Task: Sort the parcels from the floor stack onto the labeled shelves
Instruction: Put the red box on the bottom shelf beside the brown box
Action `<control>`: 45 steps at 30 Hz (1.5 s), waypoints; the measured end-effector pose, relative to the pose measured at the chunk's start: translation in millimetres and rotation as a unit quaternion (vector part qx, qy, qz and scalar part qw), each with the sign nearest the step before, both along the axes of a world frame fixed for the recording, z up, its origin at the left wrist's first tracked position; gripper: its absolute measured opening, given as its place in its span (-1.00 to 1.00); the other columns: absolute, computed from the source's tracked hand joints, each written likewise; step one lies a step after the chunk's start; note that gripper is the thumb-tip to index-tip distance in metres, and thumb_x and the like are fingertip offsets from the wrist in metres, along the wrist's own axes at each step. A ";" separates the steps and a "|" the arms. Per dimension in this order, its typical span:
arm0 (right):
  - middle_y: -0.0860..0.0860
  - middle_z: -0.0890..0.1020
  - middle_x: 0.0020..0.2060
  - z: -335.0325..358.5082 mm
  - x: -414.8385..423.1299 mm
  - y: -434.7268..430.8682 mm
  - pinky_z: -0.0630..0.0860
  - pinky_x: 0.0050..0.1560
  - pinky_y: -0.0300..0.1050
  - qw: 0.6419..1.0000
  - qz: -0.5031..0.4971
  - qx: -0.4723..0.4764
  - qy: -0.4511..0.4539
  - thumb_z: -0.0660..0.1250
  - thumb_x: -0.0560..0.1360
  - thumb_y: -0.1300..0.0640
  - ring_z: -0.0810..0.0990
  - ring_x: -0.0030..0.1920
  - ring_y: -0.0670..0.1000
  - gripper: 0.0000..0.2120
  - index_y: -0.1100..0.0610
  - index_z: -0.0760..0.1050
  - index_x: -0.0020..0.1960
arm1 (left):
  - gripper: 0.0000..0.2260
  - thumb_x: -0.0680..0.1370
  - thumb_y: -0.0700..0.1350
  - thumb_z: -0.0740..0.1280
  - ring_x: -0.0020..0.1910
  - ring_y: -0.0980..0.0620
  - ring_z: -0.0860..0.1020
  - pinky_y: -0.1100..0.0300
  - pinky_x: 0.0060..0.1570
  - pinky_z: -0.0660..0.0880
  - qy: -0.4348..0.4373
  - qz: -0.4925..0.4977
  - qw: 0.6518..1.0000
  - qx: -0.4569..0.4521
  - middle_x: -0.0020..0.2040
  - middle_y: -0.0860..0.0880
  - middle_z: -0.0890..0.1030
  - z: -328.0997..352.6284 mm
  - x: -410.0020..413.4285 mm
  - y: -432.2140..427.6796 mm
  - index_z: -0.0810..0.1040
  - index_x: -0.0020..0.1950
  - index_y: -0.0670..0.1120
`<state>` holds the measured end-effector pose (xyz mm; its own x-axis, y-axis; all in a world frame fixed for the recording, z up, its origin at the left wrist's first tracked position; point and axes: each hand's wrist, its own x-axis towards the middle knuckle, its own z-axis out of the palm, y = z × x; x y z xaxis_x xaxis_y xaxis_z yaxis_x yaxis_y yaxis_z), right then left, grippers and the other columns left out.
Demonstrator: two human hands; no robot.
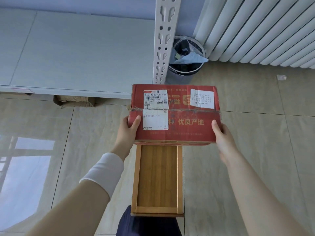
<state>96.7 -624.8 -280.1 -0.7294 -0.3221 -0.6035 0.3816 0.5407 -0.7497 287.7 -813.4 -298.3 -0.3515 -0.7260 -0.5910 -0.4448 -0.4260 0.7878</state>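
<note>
A red cardboard parcel (180, 114) with white shipping labels and Chinese print is held flat in front of me, above the floor. My left hand (127, 132) grips its left edge, thumb on top. My right hand (222, 138) grips its right edge, thumb on top. The parcel sits just right of and below the front edge of a pale grey shelf board (68, 53), near the white slotted shelf post (164, 40).
A wooden stool top (157, 179) stands on the tiled floor under the parcel. A brown cardboard parcel (73, 100) lies under the shelf. A bin with a black liner (186, 58) stands behind the post. A white radiator (260, 29) fills the upper right.
</note>
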 end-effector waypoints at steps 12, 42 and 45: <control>-0.05 0.54 0.10 142.8 134.7 70.7 0.37 0.03 -0.20 0.999 0.001 0.037 -0.040 0.15 0.58 -0.12 0.51 0.01 -0.08 -0.60 0.12 0.32 0.29 | -0.63 0.58 0.00 0.24 -0.06 0.15 0.56 0.29 -0.14 0.48 -0.004 0.020 0.998 0.057 0.15 -0.07 0.57 144.2 145.6 77.7 0.35 0.33 -0.14; -0.01 0.57 0.01 270.3 441.3 -106.5 0.57 0.05 0.08 0.984 0.177 -0.003 -0.004 0.15 0.50 -0.24 0.60 -0.02 0.02 -0.65 -0.04 0.29 0.16 | -0.75 0.53 0.06 0.30 -0.13 -0.06 0.55 -0.08 -0.07 0.53 -0.019 0.217 0.975 -0.030 -0.09 -0.06 0.52 289.6 485.5 -32.0 0.30 -0.08 -0.06; -0.04 0.56 0.04 294.1 450.0 -149.1 0.54 0.12 0.09 0.981 0.188 -0.042 0.022 0.15 0.47 -0.25 0.58 0.02 0.00 -0.59 -0.02 0.30 0.19 | -0.78 0.54 0.04 0.30 -0.14 -0.06 0.55 -0.07 -0.09 0.54 0.009 0.237 0.969 -0.064 -0.10 -0.08 0.51 310.9 492.3 -71.4 0.31 -0.10 -0.04</control>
<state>546.7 -773.8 14.0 -0.5741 -0.6204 -0.5343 0.1339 0.5726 -0.8088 780.0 -884.8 12.6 0.0305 -0.8757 -0.4818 -0.2091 -0.4770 0.8537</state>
